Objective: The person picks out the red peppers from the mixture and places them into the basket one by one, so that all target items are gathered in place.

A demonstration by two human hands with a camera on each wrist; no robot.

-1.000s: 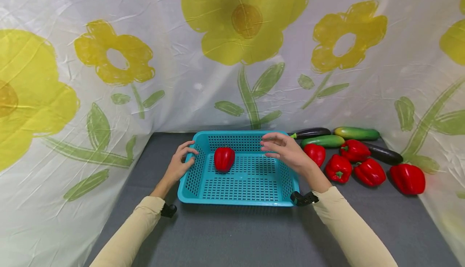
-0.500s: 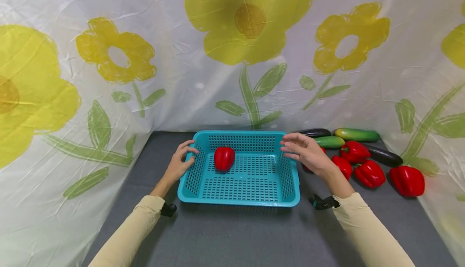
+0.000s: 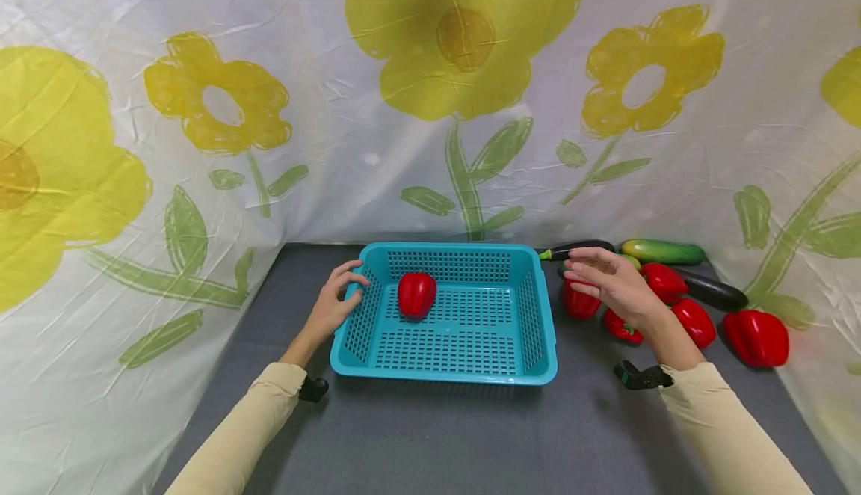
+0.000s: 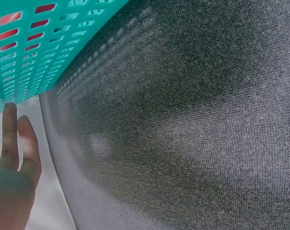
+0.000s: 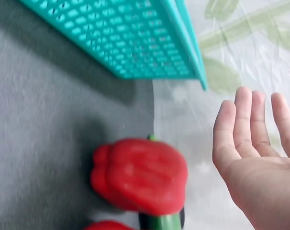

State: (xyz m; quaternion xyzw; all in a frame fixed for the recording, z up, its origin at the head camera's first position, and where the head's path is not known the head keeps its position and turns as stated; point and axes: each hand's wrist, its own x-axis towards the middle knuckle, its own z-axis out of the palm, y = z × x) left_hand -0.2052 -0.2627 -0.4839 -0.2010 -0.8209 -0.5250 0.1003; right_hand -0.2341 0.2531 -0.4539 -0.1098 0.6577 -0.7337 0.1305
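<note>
My left hand [image 3: 332,300] is at the left rim of a turquoise perforated basket [image 3: 545,308], its fingertips by the edge; in the left wrist view two straight fingers [image 4: 10,139] reach toward the basket wall. Whether they touch it I cannot tell. One red bell pepper [image 3: 416,294] lies inside the basket, left of its middle. To the basket's right, my right hand [image 3: 622,289] hovers above a group of red bell peppers with nothing in its grasp. In the right wrist view its fingers are spread and extended, beside a red bell pepper [image 5: 140,176] below.
Right of the basket lie several red bell peppers, one [image 3: 756,338] farthest right. Behind them are eggplants [image 3: 713,289] and green cucumber-like vegetables [image 3: 662,250]. A dark grey cloth [image 3: 430,435] covers the table; a flower-printed curtain [image 3: 363,181] hangs behind.
My right hand has moved right, from over the basket's right end to above the peppers outside it. The left hand, basket and the pepper inside have stayed in place.
</note>
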